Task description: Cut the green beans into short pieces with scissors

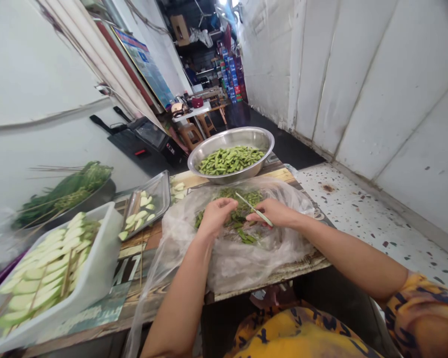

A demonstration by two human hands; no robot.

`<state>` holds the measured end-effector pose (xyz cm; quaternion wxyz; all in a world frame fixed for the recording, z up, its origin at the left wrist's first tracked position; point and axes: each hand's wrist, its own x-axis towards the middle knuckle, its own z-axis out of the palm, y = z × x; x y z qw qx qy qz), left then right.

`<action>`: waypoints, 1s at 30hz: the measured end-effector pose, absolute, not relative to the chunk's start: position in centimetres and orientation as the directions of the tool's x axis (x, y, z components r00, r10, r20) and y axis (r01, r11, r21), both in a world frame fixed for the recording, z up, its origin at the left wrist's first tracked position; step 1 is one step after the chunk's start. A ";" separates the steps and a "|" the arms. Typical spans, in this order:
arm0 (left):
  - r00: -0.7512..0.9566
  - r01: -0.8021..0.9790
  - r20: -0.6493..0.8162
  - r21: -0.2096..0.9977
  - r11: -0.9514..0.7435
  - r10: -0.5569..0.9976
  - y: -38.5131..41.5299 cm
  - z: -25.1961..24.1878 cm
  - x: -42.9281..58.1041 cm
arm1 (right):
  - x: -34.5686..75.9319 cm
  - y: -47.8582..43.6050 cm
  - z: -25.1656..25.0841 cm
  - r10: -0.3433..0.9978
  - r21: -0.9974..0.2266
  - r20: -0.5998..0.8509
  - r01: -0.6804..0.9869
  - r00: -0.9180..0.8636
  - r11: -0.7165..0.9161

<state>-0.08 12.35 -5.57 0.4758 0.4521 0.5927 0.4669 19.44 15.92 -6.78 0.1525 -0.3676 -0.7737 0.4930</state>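
My right hand (274,213) grips scissors (262,215) with a pale handle, their thin blade pointing up and left. Opposite it, my left hand (218,215) is closed in a pinch; what lies between its fingertips is too small to make out. Both hands are over a clear plastic bag (254,263), spread wide on the table. Green edamame pods (247,236) and darker bits lie in the bag beneath my fingers. Just beyond it stands a wide steel bowl (231,133), with a heap of edamame pods (232,160) inside.
At the left, a white plastic bin (106,248) holds skewered pale green slices. Behind it are a metal tray (165,191) with cut pieces and a dark bowl (106,194) of leafy greens. The wooden table (134,298) ends near my body. A white wall (358,74) runs along the right.
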 end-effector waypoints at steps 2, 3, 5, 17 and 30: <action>-0.073 -0.085 -0.190 0.979 0.183 0.979 12.3 -5.2 -0.1 | 19.3 15.8 -6.7 0.690 -0.923 -0.154 0.352 -0.707 0.153; -0.030 -0.141 -0.200 0.971 0.194 0.979 12.4 -5.2 -0.1 | 19.3 15.7 -6.7 0.669 -0.941 -0.168 0.320 -0.724 0.110; 0.014 -0.210 -0.211 0.955 0.209 0.977 12.4 -5.2 -0.1 | 19.2 15.5 -6.6 0.627 -0.963 -0.174 0.264 -0.759 0.052; 0.017 -0.298 -0.204 0.934 0.199 0.979 12.1 -5.9 1.3 | 18.7 14.7 -6.6 0.670 -0.969 -0.151 0.244 -0.727 0.046; -0.178 -0.050 -0.250 0.968 0.245 0.952 11.9 -3.3 -2.0 | 18.9 15.5 -6.0 0.757 -0.975 -0.185 0.212 -0.627 -0.062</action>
